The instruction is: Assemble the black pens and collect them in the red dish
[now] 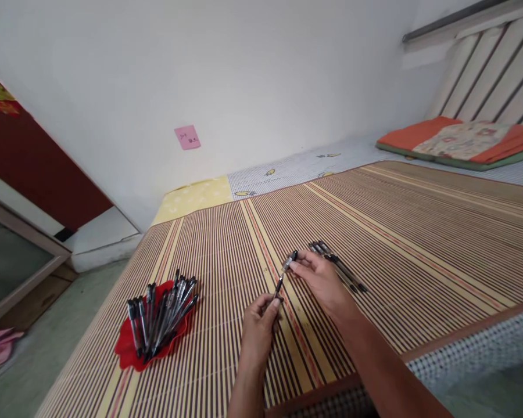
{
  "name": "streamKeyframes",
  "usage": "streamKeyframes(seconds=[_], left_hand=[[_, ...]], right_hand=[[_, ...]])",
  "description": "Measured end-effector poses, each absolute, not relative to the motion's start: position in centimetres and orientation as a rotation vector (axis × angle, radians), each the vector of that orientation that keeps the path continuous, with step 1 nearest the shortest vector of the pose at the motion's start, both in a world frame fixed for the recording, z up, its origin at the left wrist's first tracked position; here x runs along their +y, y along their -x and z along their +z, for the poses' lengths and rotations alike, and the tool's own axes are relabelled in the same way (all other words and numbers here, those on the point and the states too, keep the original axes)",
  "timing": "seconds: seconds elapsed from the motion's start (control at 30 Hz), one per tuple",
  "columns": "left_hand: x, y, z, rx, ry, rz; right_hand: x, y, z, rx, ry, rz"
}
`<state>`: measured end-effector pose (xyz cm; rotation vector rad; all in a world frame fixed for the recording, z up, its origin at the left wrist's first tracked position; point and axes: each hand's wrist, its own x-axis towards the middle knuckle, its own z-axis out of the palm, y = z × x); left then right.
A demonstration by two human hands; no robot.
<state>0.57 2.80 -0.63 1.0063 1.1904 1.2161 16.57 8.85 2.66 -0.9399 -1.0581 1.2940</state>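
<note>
Your left hand (259, 316) pinches a slim, dark-barrelled pen (278, 285) between thumb and fingers, its point tilted up toward the far right. Your right hand (316, 278), also in a narrow pinch, holds a see-through cap (290, 260) with a black end, its mouth at the pen's tip; you cannot tell whether the tip is inside. Both are above the striped, slatted mat (218, 249). To your right, several capped pens (346, 271) lie side by side. To your left, a glossy red dish (124, 342) with a wavy rim holds a loose bundle of clear-barrelled pens (165, 316). On the smooth white far wall, a pink paper (187, 137) carries dark handwriting, too small to read.
</note>
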Motion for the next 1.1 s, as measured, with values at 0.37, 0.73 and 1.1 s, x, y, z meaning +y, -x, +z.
streamKeyframes(seconds=[0.37, 0.73, 1.1], left_hand=[[2.5, -0.7, -1.0, 1.079, -0.928, 1.308], [2.5, 0.4, -1.3, 1.382, -1.103, 1.416], [1.5, 13.7, 1.4, 2.709, -1.503, 1.371]], right_hand=[[8.4, -15.5, 2.2, -1.402, 0.970, 1.389], [7.7, -13.5, -0.6, -1.332, 0.973, 1.550], [7.8, -13.9, -2.8, -1.698, 1.141, 1.333]])
